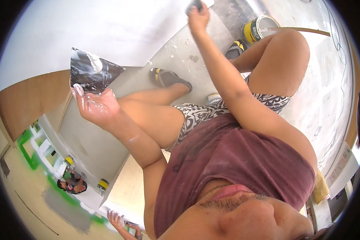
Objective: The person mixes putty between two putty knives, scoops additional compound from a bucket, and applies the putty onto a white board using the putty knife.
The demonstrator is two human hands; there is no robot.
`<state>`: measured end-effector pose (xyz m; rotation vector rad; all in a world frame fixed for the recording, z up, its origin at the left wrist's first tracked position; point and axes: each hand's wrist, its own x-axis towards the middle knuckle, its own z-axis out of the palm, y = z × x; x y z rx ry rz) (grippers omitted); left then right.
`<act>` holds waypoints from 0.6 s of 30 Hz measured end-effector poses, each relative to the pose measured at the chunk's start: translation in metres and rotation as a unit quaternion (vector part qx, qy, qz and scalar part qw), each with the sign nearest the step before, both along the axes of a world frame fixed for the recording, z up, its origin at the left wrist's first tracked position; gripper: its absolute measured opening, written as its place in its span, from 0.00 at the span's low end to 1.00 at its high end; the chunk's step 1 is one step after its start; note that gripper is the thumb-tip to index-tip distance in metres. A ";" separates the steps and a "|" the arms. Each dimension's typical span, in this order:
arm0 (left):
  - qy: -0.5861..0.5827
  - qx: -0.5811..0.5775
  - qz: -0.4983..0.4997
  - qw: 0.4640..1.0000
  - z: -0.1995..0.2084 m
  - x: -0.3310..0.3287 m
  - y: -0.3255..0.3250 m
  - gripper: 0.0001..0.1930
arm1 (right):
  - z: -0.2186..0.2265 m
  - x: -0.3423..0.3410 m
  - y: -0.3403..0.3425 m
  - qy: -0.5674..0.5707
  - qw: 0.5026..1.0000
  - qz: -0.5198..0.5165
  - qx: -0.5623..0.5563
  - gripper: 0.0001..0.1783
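Observation:
My left hand [96, 108], its fingers and palm smeared with white paste, grips the lower edge of a thin dark square scraper plate [88, 74]. A thick dab of white putty [94, 62] sits on that plate, with thinner streaks around it. At the top of the view, my right hand [199, 20] is closed around a dark scraper [194, 7], partly blurred. The scraper is by the edge of a large smooth white panel [108, 28]; whether it touches the panel I cannot tell.
A yellow and dark bucket [251, 33] stands beyond my right knee, with a wooden strip [308, 30] across it. White spatters mark the grey floor [176, 52] around my sandals. Another person [74, 184] is at the lower left, and someone's hands [116, 222] show below.

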<state>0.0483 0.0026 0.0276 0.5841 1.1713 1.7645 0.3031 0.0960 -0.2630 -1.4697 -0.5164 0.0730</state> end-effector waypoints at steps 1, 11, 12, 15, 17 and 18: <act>0.011 -0.008 0.017 1.000 -0.003 -0.008 -0.003 0.25 | -0.027 -0.004 -0.016 0.206 0.977 0.047 -0.002 0.09; 0.008 -0.007 -0.014 1.000 -0.006 -0.017 0.002 0.17 | -0.140 -0.007 -0.049 0.603 0.780 0.140 -0.093 0.17; 0.001 -0.007 -0.018 1.000 -0.005 -0.015 0.002 0.16 | -0.142 -0.007 -0.046 0.604 0.777 0.146 -0.095 0.17; 0.030 -0.014 -0.014 0.999 0.000 -0.002 0.003 0.16 | -0.146 -0.009 -0.041 0.605 0.775 0.157 -0.092 0.16; 0.034 -0.019 -0.001 0.999 -0.003 -0.003 0.005 0.16 | -0.146 -0.013 -0.039 0.606 0.774 0.162 -0.087 0.16; 0.037 -0.021 0.014 0.999 -0.004 -0.005 0.005 0.16 | -0.144 -0.016 -0.038 0.605 0.774 0.157 -0.099 0.15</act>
